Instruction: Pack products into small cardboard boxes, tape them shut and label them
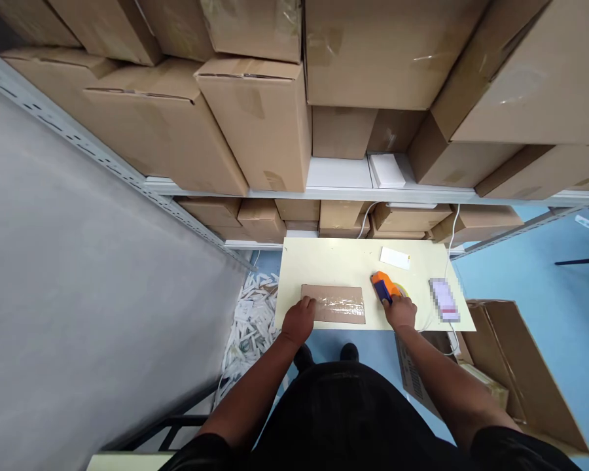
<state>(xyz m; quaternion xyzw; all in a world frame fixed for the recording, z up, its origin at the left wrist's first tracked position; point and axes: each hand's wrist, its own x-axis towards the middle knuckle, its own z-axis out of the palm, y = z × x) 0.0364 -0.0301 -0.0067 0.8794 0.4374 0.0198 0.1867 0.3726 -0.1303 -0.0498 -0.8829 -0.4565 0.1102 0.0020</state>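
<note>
A flat cardboard box (338, 313) with clear, shiny tape across its top lies near the front edge of the cream table. My left hand (299, 320) is closed on its left end, fingertips over the edge. To the right of the box, my right hand (401, 311) is wrapped round an orange and blue tape dispenser (383, 286), apart from the box. A yellowish tape roll (401, 290) shows partly behind my fingers.
The cream table (331, 261) also bears a white card (394, 258) and a blurred phone (444, 299) with a cable. Shelves of cardboard boxes (255, 118) rise behind. An open carton (525, 366) stands at right; white scraps (250, 327) cover the floor at left.
</note>
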